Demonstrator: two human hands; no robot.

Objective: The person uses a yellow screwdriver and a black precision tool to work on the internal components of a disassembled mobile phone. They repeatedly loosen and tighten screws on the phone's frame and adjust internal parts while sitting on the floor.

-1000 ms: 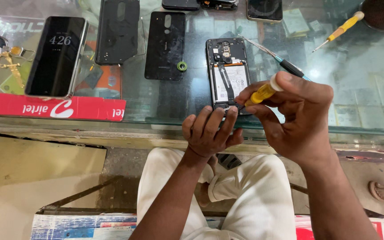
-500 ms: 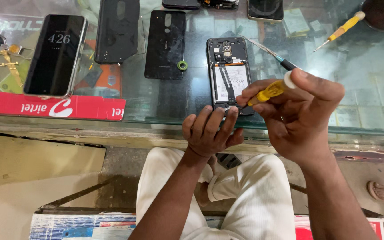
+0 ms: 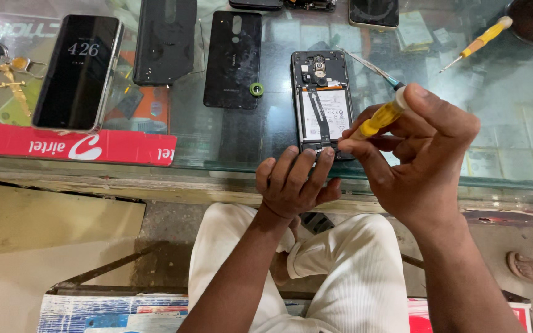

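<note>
Your right hand, right of the frame's centre, is closed around a yellow-handled screwdriver, thumb on its cap, its tip down at the lower edge of the opened black smartphone with its back removed and white battery showing. That phone lies just above centre on the glass counter top. Your left hand grips nothing: its fingertips press flat on the phone's bottom end at the counter's near edge. Left of the phone lies a black plastic back cover with a small green ring beside it. A second yellow-handled screwdriver rests at the upper right, well apart.
</note>
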